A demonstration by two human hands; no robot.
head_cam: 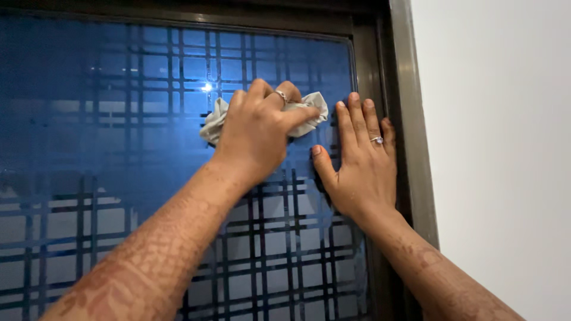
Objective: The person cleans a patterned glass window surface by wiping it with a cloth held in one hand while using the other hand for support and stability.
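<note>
Window pane: glass, smooth, glossy, a bright glint near its upper middle; dark grille bars show through it. Rag: pale grey cloth, soft, matt, crumpled. Window frame along the pane's right edge: dark metal by the look, satin sheen. Wall: white, matt, even. Ring: shiny metal.

Blue window glass shows a dark crossing grille pattern; the cloth is pale grey; the wall white; the frame dark brown.
</note>
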